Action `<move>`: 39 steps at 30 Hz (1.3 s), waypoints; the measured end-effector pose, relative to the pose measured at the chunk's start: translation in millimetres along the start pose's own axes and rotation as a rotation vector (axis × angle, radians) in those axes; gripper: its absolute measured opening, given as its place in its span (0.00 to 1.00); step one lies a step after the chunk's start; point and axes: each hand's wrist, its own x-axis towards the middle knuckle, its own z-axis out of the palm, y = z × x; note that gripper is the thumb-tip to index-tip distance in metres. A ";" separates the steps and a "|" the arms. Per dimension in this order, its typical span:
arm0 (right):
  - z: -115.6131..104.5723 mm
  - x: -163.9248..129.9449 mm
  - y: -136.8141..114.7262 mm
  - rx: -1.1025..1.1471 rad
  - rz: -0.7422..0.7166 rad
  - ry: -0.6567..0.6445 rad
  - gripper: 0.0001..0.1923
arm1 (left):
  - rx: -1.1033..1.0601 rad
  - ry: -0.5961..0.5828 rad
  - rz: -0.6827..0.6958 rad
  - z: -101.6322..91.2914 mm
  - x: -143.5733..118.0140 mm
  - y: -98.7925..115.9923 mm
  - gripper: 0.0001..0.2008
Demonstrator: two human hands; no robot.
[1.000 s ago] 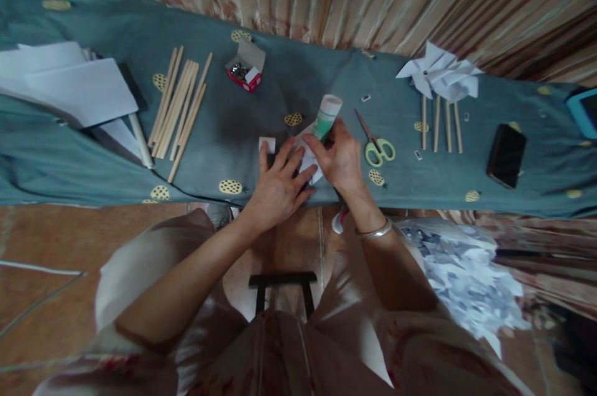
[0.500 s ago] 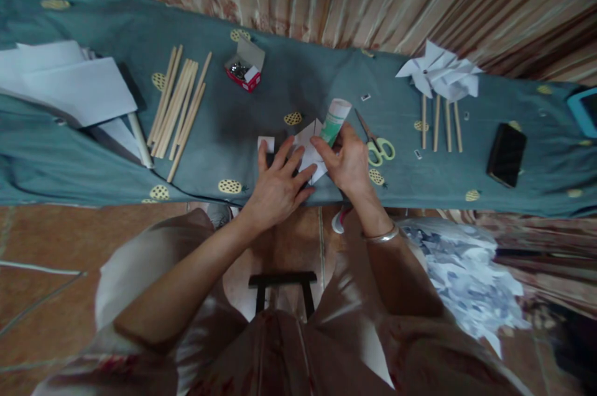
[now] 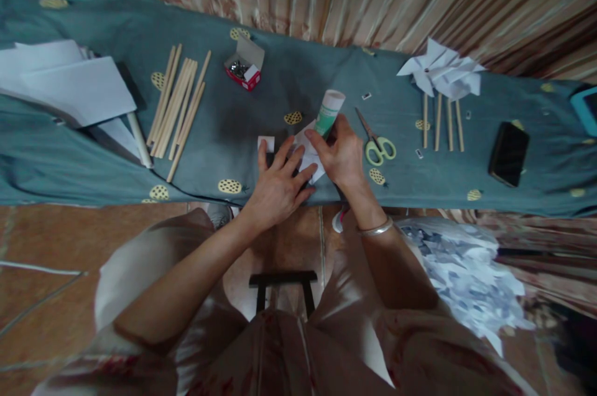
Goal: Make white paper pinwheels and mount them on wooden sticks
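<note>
My right hand (image 3: 342, 156) grips a green and white glue stick (image 3: 329, 111), tilted with its lower end against a folded white paper piece (image 3: 308, 148) on the table. Spread flat, my left hand (image 3: 277, 188) presses down on the same paper at the table's near edge. A small white paper square (image 3: 266, 143) lies just past my left fingertips. The part of the paper under both hands is hidden.
A teal cloth (image 3: 93, 153) covers the table. On it lie a bundle of wooden sticks (image 3: 180, 107), an open red box of pins (image 3: 245, 66), green-handled scissors (image 3: 375, 138), white paper sheets (image 3: 65, 82), finished paper pinwheels on sticks (image 3: 441, 82) and a black phone (image 3: 508, 153). Paper scraps (image 3: 466, 278) lie on the floor.
The glue stick in my right hand swung a little right and then back left over the paper. My left hand has stayed flat in place.
</note>
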 end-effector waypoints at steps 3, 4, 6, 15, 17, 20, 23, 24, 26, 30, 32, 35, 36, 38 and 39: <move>1.3 -2.8 -3.4 0.006 -0.021 -0.016 0.19 | -0.015 0.009 -0.006 -0.8 0.1 0.5 0.21; 1.5 -3.9 -4.0 0.015 -0.029 -0.022 0.19 | -0.021 0.012 -0.008 -1.4 0.1 0.8 0.20; 1.5 -6.2 -4.8 0.026 -0.037 -0.026 0.19 | -0.033 0.018 -0.011 -2.3 0.1 1.3 0.20; -5.9 -12.4 -1.3 0.060 -0.001 -0.038 0.17 | -0.054 0.031 -0.011 -1.2 -0.3 0.2 0.20; -7.4 -12.9 1.8 0.054 0.013 -0.021 0.18 | -0.046 0.026 -0.011 -1.4 -0.1 0.1 0.20; -9.9 -12.3 8.4 0.057 0.041 0.043 0.20 | -0.019 0.014 -0.005 -1.7 -0.1 0.3 0.20; -12.4 -8.1 17.4 0.164 0.055 0.151 0.21 | -0.003 0.010 -0.002 -1.7 -0.6 0.5 0.20; -13.0 -5.9 20.7 0.221 0.066 0.186 0.21 | -0.005 0.015 -0.001 -2.0 -0.8 0.5 0.20; -13.5 -0.8 26.7 0.347 0.108 0.237 0.21 | -0.018 0.038 0.011 -4.3 -1.2 -0.2 0.19; -11.7 7.1 32.2 0.698 0.239 0.238 0.20 | -0.049 0.150 0.028 -14.8 -1.5 -9.4 0.18; -11.0 8.4 31.5 0.890 0.307 0.219 0.19 | -0.045 0.223 -0.034 -19.9 -1.7 -19.3 0.19; -11.9 8.1 29.5 1.123 0.404 0.175 0.18 | -0.039 0.286 -0.169 -22.8 -2.2 -37.9 0.24; -12.7 7.8 28.9 1.188 0.434 0.152 0.18 | -0.047 0.274 -0.206 -22.6 -2.3 -43.7 0.24; -14.6 7.0 27.8 1.296 0.486 0.101 0.17 | -0.092 0.234 -0.242 -21.5 -2.3 -53.0 0.22; -15.6 6.5 26.9 1.333 0.504 0.075 0.17 | -0.112 0.223 -0.249 -21.0 -2.2 -56.1 0.20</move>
